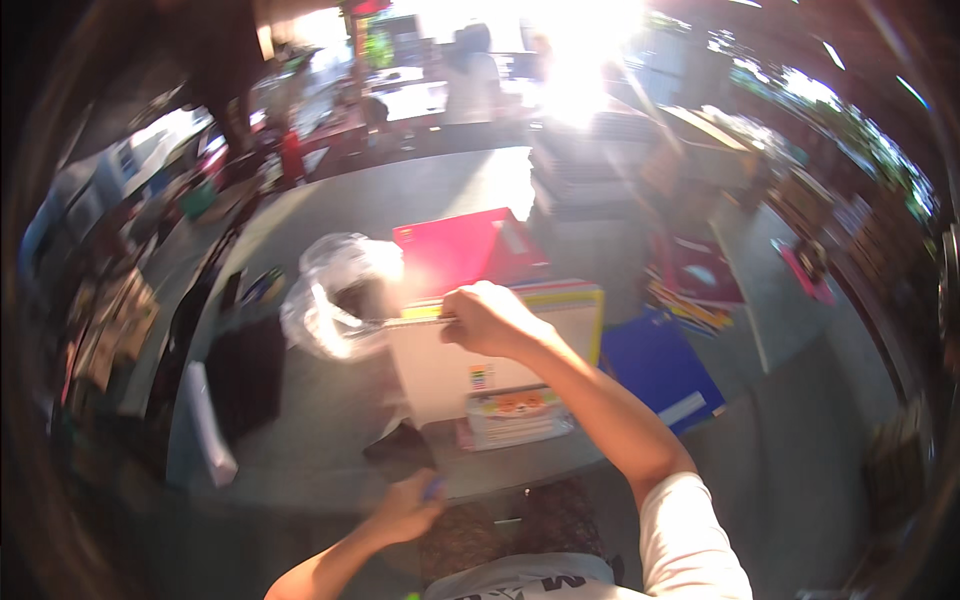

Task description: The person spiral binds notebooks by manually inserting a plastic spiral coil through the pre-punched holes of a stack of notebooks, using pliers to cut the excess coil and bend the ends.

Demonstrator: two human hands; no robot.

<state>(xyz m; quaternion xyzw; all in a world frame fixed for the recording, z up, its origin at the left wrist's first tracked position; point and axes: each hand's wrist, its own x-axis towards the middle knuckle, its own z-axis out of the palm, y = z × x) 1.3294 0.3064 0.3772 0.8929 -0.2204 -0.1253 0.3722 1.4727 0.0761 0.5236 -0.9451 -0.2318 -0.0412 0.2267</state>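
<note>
My right hand [492,322] has its fingers closed on the top edge of a white spiral-bound notebook [430,372], which is tilted over the table. A yellow edge shows behind the notebook. Against its lower part is a small pack with an orange animal picture [520,415]. Nearer to me, my left hand [405,508] is closed, and a bit of blue shows at its fingers. Just beyond those fingers is a dark, flat, four-cornered thing [400,450]; whether the hand grips it is hard to make out.
A clear plastic bag [340,300] sits left of a red folder [465,250]. To the right are a blue folder [662,372], a dark red book [705,272] and several pencils [700,312]. A tall stack [590,165] stands at the back; a white roll [208,425] is on the left.
</note>
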